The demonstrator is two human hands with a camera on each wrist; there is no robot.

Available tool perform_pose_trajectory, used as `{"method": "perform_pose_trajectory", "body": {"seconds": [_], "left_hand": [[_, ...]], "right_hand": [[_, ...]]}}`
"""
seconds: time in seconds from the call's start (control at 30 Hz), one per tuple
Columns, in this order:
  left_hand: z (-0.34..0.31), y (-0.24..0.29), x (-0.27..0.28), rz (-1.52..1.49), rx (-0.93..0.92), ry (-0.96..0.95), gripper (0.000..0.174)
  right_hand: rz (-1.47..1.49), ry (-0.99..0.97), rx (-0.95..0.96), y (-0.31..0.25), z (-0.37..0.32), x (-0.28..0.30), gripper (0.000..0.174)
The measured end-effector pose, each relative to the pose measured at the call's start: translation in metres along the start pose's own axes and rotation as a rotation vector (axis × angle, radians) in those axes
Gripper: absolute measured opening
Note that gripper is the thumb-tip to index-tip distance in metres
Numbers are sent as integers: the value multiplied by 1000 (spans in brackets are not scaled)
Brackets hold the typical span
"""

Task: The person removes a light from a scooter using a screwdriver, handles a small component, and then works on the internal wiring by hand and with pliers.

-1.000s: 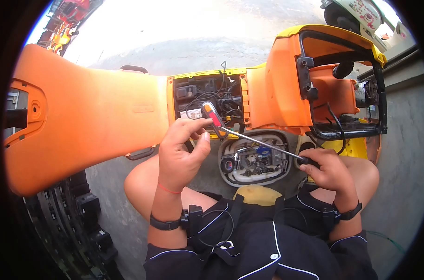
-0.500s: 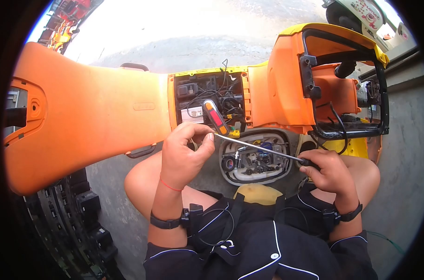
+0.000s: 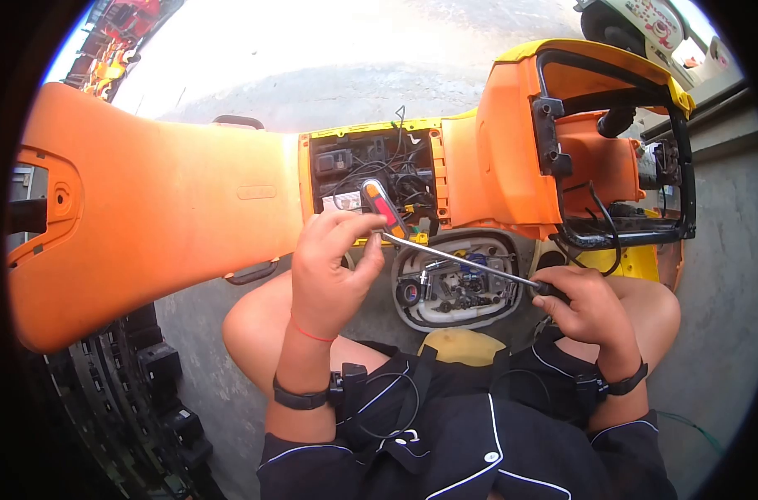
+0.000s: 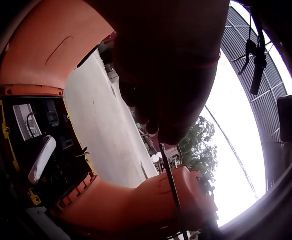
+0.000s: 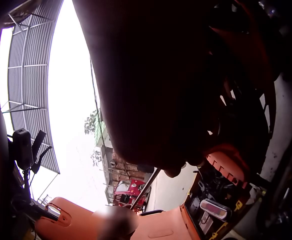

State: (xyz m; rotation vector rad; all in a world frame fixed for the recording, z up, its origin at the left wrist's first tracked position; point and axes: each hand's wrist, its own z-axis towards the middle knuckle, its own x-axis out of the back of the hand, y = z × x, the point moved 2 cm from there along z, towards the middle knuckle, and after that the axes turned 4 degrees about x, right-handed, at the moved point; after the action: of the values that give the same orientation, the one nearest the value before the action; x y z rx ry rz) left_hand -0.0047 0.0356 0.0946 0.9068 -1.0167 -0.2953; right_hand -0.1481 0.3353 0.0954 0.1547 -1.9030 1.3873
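Observation:
My right hand (image 3: 583, 304) grips the black handle of a long screwdriver (image 3: 458, 260), its metal shaft slanting up and left across my lap. At the far end, my left hand (image 3: 333, 267) pinches around the tip between thumb and forefinger; I cannot tell whether a small part sits there too. In the left wrist view the shaft (image 4: 169, 175) runs down from the dark fingertips. Just beyond the left fingers, a light with a red middle and orange ends (image 3: 381, 202) lies over the open compartment (image 3: 370, 150) of an orange vehicle body.
Cables and a silver box (image 3: 340, 202) fill the compartment. Between my knees and the vehicle, a tray (image 3: 408, 321) holds tape and several small metal parts. An orange seat (image 3: 187, 183) extends left; a black-framed orange front section (image 3: 512, 150) stands right. Black parts (image 3: 158, 367) lie at lower left.
The screwdriver's tip has drawn back from over the light to the left fingers. Thumb and forefinger closed in on it, and the left hand has since risen slightly.

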Motion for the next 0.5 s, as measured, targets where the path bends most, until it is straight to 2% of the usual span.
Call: {"method": "perform_pose_trajectory", "body": {"seconds": [0.03,0.07,0.13,0.23,0.37,0.43,0.5], "left_hand": [[0,1,0,117,-169,24,23],[0,1,-1,118,-170,25,23],[1,7,0,265,-294,73,27],[0,16,3,255,-318,126,25],[0,14,4,107,-197,131,25],[1,13,5,24,-43,108,25],[0,9,6,45,-48,82,26]], "right_hand": [[0,0,0,0,0,0,26],[9,-25,-22,0,0,1,26],[19,-48,-40,0,1,0,26],[13,-29,-65,2,1,-2,27],[9,-1,-97,2,1,1,26],[16,-2,-82,1,1,0,26],[12,-5,-34,3,1,-2,26]]}}
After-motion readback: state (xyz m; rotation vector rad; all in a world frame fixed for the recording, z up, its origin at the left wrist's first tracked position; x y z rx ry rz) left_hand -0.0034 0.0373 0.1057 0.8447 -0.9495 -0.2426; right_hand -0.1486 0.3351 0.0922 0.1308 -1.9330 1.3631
